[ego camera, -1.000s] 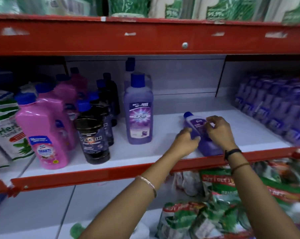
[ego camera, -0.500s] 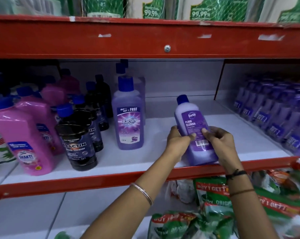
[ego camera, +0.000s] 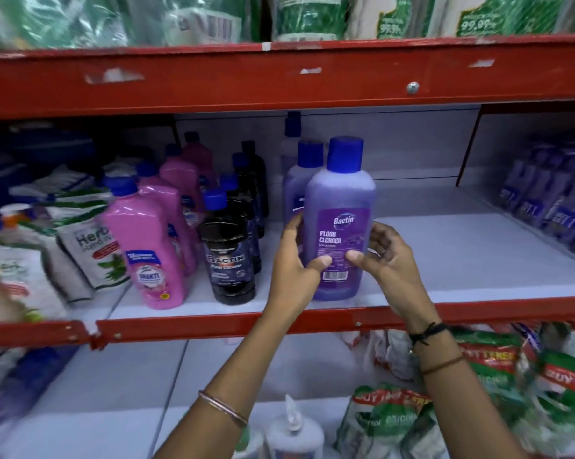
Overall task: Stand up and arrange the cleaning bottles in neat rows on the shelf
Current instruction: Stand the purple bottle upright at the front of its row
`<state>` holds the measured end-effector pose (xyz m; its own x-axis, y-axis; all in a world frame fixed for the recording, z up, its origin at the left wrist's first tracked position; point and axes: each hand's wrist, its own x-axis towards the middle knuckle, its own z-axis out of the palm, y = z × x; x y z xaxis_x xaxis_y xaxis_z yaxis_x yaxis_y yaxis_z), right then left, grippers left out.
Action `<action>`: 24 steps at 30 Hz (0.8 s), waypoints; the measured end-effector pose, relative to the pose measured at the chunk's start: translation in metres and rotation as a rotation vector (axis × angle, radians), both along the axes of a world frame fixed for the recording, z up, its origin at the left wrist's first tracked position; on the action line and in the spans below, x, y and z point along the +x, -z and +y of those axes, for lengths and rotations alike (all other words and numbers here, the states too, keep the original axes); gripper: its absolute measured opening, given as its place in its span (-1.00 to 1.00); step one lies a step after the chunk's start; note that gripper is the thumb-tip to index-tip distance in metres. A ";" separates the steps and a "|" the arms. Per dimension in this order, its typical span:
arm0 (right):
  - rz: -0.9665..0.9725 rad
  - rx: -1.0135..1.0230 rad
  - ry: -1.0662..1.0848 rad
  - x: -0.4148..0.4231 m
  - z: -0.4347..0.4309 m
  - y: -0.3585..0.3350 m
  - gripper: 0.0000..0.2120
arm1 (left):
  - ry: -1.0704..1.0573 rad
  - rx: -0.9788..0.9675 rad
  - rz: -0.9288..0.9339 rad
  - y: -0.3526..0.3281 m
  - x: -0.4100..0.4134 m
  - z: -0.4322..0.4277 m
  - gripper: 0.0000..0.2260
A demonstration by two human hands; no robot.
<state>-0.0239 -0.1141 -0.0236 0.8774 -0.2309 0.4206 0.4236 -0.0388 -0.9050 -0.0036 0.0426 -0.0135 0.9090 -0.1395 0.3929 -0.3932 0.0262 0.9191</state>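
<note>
A purple floor cleaner bottle (ego camera: pixel 340 207) with a blue cap stands upright near the front edge of the white shelf (ego camera: pixel 461 253). My left hand (ego camera: pixel 296 270) grips its left side and my right hand (ego camera: pixel 387 260) grips its right side, thumbs on the label. Right behind it stands another purple bottle (ego camera: pixel 294 190), partly hidden. To the left are a row of black bottles (ego camera: pixel 228 260) and a row of pink bottles (ego camera: pixel 148 253), all upright with blue caps.
A red shelf beam (ego camera: pixel 279 81) runs overhead and a red front rail (ego camera: pixel 213 323) below the bottles. Wrapped purple bottle packs (ego camera: pixel 550 207) fill the right side. Refill pouches (ego camera: pixel 87 250) lie at the left. Green packs (ego camera: pixel 498 376) crowd the lower shelf.
The purple bottle lay flat on the shelf a second ago. Both hands lifted it, turned it upright and moved it left, in front of the other purple bottle.
</note>
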 end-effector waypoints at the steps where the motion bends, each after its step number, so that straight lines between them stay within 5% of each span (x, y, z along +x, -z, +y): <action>1: 0.001 0.000 -0.013 0.004 0.009 0.001 -0.59 | -0.021 0.008 -0.003 0.002 0.001 0.009 -0.37; 8: 0.001 0.037 0.011 0.011 0.045 0.024 -0.65 | 0.003 0.002 -0.054 0.023 0.002 0.042 -0.41; 13: -0.017 -0.029 0.226 0.010 0.046 0.027 -0.75 | -0.046 -0.023 -0.086 0.029 0.003 0.040 -0.75; 16: -0.024 -0.093 0.257 0.008 0.050 0.032 -0.89 | -0.063 -0.043 -0.078 0.033 0.001 0.041 -0.73; 24: 0.084 -0.138 -0.038 0.000 0.048 0.016 -0.38 | 0.063 0.028 0.031 0.038 0.014 0.042 -0.54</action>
<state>-0.0237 -0.0663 -0.0401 0.9180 -0.1415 0.3705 0.3500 -0.1507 -0.9246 0.0105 0.0845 -0.0515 0.9097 -0.2077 0.3597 -0.3628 0.0242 0.9315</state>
